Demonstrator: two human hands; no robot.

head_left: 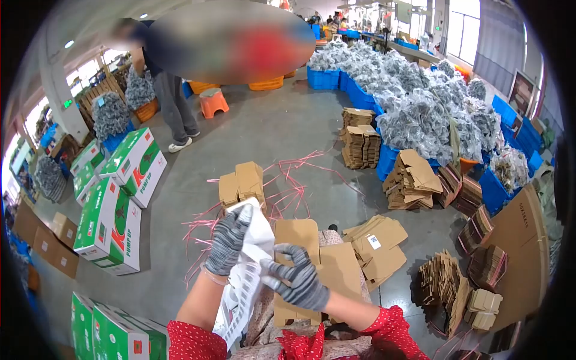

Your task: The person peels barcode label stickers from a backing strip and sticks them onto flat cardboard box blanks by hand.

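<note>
My left hand (230, 240), in a grey striped knit glove, is closed around a white strip of labels (243, 287). The strip's upper part bunches above the fingers, and its lower part hangs down past my wrist with rows of pale rectangles. My right hand (297, 279), gloved alike, has its bent fingertips at the strip's right edge; the contact is small and partly blurred. Beneath that hand, a brown cardboard piece (342, 264) with raised flaps lies across my lap. To its right, folded cardboard boxes (378, 246), one bearing a white label, lie on the floor.
Pink straps (294, 180) tangle on the floor beside a cardboard stack (241, 182). Green-and-white cartons (111, 222) stand left. Blue crates (387, 162) of bagged grey items line the right. Cardboard bundles (444, 288) stand at my right. A person (171, 96) stands behind the cartons, near an orange stool (213, 104).
</note>
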